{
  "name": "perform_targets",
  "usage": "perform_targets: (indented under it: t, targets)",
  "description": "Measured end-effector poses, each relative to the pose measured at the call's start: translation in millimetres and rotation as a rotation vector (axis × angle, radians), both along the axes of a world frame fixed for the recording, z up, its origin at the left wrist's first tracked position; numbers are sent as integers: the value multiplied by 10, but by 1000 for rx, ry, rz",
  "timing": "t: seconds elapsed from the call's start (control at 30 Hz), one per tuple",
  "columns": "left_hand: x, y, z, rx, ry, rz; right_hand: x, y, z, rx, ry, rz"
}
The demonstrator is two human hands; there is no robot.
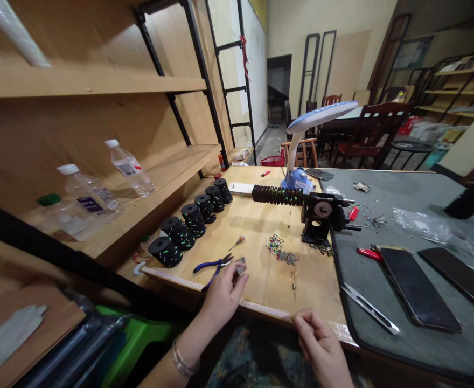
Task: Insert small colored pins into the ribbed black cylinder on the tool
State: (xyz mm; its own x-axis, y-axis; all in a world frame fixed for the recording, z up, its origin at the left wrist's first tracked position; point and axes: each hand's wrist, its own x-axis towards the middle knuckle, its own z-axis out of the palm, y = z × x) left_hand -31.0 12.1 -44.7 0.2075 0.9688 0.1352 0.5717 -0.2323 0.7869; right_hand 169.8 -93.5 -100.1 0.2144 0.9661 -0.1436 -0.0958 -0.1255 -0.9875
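My left hand (225, 288) is closed in a pinch around a small greyish piece (241, 268), too small to name. Just beside it on the wooden board lie blue-handled pliers (208, 265). My right hand (320, 342) is at the board's front edge, thumb and forefinger pressed together; what they hold, if anything, I cannot make out. Ahead lie a pile of coloured beads (275, 245) and a heap of small metal pieces (288, 258). A black hand-cranked device (321, 213) carries a rod wrapped in black cord (277, 195) with coloured bits.
Several black spools (168, 252) line the board's left side. A blue desk lamp (295, 175) stands at the back. On the grey mat (366, 291) to the right are tweezers (370, 310) and a dark phone (418, 288). Plastic bottles (130, 170) lean on the shelf at left.
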Motion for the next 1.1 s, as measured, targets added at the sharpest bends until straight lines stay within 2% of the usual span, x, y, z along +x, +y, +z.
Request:
perform_targets:
  t: [0.07, 0.13, 0.33, 0.4, 0.47, 0.53, 0.6, 0.7, 0.8, 0.9, 1.1]
  targets:
    - [-14, 171, 21, 100, 250, 20, 4, 10, -55, -30, 84, -28]
    - [17, 333, 44, 157, 405, 30, -4, 11, -84, -34, 132, -48]
    - [219, 705, 65, 208, 473, -3, -96, -15, -11, -41, 253, -150]
    - [266, 731, 99, 229, 461, -35, -125, -18, 12, -58, 310, -176]
    - [298, 659, 147, 266, 441, -56, -147, -15, 19, -68, 361, -198]
    - [336, 476, 181, 281, 350, -70, -163, -4, 21, -71, 412, -209]
    - [400, 207, 167, 166, 30, -110, -175, 14, 29, -74, 469, -200]
    - [550, -208, 45, -390, -444, -203, -185, 41, 68, -74, 557, -158]
    - [706, -455, -102, -677, -801, -200, -185, 48, 129, -68, 627, -109]
    - [805, -523, -169, -785, -949, -160, -184, 32, 175, -52, 685, -75]
    - [879, -563, -206, -782, -1011, -81, -207, 29, 130, -69, 610, -106]
